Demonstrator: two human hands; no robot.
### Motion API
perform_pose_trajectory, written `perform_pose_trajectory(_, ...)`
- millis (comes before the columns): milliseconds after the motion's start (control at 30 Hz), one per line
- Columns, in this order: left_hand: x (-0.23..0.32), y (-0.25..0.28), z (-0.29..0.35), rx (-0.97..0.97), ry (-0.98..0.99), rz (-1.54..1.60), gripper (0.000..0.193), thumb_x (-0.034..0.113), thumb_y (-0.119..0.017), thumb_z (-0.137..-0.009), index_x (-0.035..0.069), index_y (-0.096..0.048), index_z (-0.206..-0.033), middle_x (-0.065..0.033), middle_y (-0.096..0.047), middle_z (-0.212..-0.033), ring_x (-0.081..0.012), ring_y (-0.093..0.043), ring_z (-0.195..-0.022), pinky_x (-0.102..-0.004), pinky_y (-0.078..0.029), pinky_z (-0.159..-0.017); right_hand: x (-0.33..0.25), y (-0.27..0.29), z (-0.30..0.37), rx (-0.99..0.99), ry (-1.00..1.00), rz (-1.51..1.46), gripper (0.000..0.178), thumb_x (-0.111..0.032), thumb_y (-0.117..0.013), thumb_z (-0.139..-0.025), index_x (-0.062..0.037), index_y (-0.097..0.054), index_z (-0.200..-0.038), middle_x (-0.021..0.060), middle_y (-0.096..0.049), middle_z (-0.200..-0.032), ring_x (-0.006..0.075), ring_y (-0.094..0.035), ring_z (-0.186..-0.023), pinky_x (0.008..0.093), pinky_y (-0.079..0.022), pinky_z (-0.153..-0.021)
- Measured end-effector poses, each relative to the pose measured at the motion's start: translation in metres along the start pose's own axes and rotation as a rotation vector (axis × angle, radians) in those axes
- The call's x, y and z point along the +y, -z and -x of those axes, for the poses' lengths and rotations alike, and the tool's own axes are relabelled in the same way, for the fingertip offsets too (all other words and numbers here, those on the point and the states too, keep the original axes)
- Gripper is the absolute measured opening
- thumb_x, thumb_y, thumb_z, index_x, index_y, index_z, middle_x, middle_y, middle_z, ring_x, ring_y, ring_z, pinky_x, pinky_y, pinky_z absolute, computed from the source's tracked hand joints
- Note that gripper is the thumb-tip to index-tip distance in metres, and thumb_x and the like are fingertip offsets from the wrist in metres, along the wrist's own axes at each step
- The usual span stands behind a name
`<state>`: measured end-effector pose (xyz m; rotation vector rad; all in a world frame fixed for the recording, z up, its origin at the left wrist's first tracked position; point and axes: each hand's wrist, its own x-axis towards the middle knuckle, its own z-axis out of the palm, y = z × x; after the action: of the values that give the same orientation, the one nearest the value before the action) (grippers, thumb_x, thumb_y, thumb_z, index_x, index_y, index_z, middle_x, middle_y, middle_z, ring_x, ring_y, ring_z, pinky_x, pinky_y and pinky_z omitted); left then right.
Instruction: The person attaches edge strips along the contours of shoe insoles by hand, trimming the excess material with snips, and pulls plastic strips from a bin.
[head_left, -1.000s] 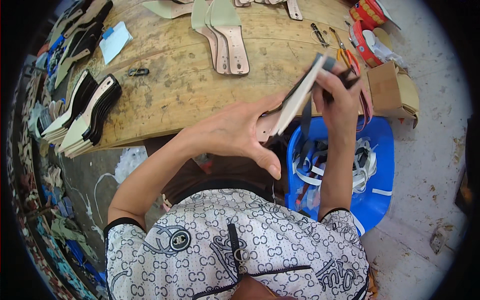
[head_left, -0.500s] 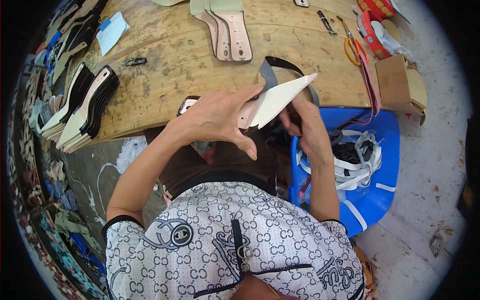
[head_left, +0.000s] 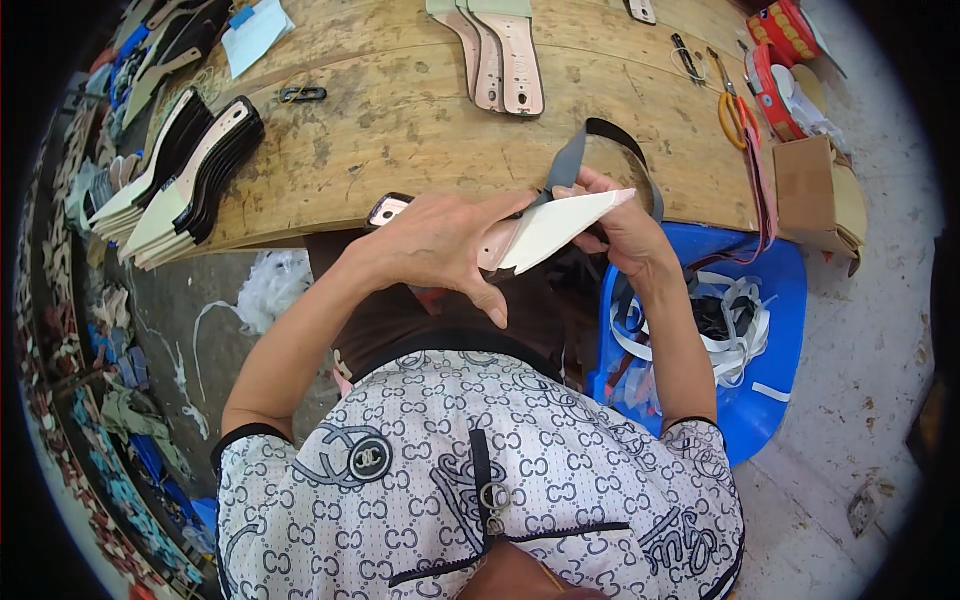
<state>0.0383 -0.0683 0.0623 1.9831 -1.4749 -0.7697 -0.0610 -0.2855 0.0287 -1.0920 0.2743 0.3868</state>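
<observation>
In the head view, the left hand (head_left: 435,240), thumb spread, holds a pink-and-cream insole (head_left: 565,225) at the near edge of the tabletop (head_left: 390,150). The right hand (head_left: 620,228) is at its pointed right end, beside a dark grey strap (head_left: 568,165); its grip cannot be told. Stacked insoles (head_left: 222,138) lie left.

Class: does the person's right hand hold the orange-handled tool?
No, the orange-handled tool lies on the table; the right hand touches the pale sole.
</observation>
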Motion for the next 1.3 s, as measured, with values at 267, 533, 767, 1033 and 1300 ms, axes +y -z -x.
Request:
perform_pose_trajectory(267, 0.004, -0.01, 0.004, -0.181, 0.04, -0.083, 0.109, 0.053, -0.083, -0.051, 0.005, -0.036, -0.136, -0.0209, -0.063, -0.097, -0.0383, -0.062, -0.087, -0.0416, -0.049, -0.072, 0.036, 0.005, 0.011, 0.167, -0.148, -0.124, 0.021, -0.026, -0.055, -0.092, -0.0155, -0.053, -0.11, -0.0036, -0.053, -0.066, 0.0059, -0.039, -0.04, 0.0205, -0.024, -0.035)
perform_pose_trajectory(533, 0.004, -0.038, 0.013, 0.311, 0.138, -0.058, 0.099, 0.047, -0.084, -0.051, 0.005, -0.04, -0.13, -0.0208, -0.063, -0.093, -0.0391, -0.061, -0.089, -0.0455, -0.048, -0.073, 0.015, -0.026, 0.019, 0.115, 0.266, -0.129, 0.046, -0.014, -0.055, -0.085, -0.0103, -0.045, -0.13, 0.0097, -0.061, -0.109, 0.0094, -0.052, -0.056, 0.019, -0.038, -0.044)
perform_pose_trajectory(767, -0.002, -0.081, 0.028, 0.585, -0.036, 0.388, 0.086, 0.033, -0.084, -0.063, -0.003, -0.044, -0.13, -0.0153, -0.062, -0.096, -0.0263, -0.062, -0.091, -0.0362, -0.049, -0.073, 0.055, -0.087, 0.014, 0.587, 0.504, 0.276, 0.028, -0.013, -0.052, -0.092, 0.0059, -0.059, -0.112, 0.0109, -0.066, -0.103, 0.0167, -0.06, -0.097, 0.03, -0.047, -0.086)
perform_pose_trajectory(1033, 0.004, -0.092, 0.036, 0.698, 0.259, 0.494, 0.023, 0.015, -0.063, -0.088, -0.003, -0.063, -0.103, -0.0122, -0.06, -0.081, -0.0203, -0.059, -0.073, -0.0302, -0.046, -0.066, 0.048, -0.09, 0.017, 0.482, 0.509, 0.397, 0.025, -0.011, -0.05, -0.092, 0.0065, -0.061, -0.107, 0.0126, -0.07, -0.096, 0.0161, -0.065, -0.086, 0.0283, -0.049, -0.079)
perform_pose_trajectory(1300, 0.018, -0.103, 0.045, 0.723, 0.39, 0.603, 0.021, 0.017, -0.055, -0.093, -0.003, -0.062, -0.097, -0.0143, -0.063, -0.079, -0.018, -0.06, -0.07, -0.03, -0.047, -0.064, 0.054, -0.091, 0.029, 0.459, 0.473, 0.463, 0.025, -0.012, -0.052, -0.091, 0.0069, -0.061, -0.103, 0.014, -0.07, -0.091, 0.0189, -0.067, -0.084, 0.0299, -0.05, -0.076)
